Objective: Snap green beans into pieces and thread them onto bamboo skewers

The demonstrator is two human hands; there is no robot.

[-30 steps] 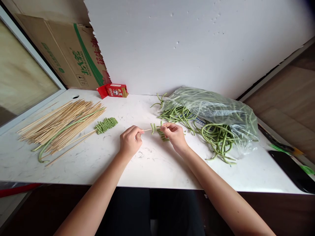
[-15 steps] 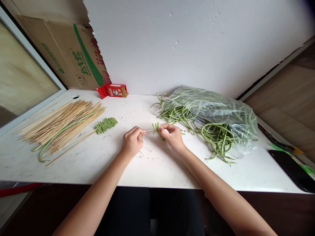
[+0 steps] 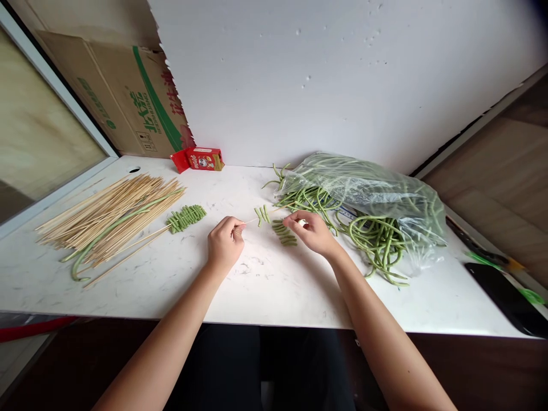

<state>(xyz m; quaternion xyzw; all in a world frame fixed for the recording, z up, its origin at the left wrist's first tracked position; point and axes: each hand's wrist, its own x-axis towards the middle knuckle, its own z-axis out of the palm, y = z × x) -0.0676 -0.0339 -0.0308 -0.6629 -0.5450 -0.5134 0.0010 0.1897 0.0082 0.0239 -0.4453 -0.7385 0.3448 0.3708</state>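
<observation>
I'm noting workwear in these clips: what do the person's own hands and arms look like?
The left hand and right hand are bare, without gloves, and no rings or watch can be seen. No sleeves show on the left forearm or right forearm.

It looks to me like a food-prep corner, whether in a home or a shop I can't tell, with long green beans (image 3: 383,242) poking from a plastic bag (image 3: 363,182) on a white counter (image 3: 265,297) beside piled wooden sticks (image 3: 115,214).
</observation>
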